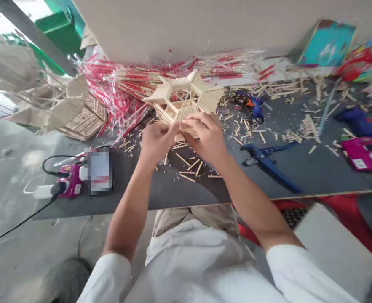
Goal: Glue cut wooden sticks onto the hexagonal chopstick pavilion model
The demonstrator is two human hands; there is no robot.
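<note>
Both hands meet at the near edge of the star-shaped stick frame: left hand thumb and index drawn narrow, right hand fingers curled in, fingertips almost together. Can't tell if a small piece is pinched between them; fingers hide it.

Frame sits mid-table toward the back, pale slatted points around an open center, near points partly covered by the hands. Dark table carries short cut stick pieces just below the hands, more scattered to the right.

Right side: blue cutter near the right forearm, blue glue gun behind it, magenta power strip farther out. Left side: phone, screen pixelated, beside a second magenta strip with plugs in. Behind: red-ended sticks in clear plastic; another stick-built structure back left, blurred.
</note>
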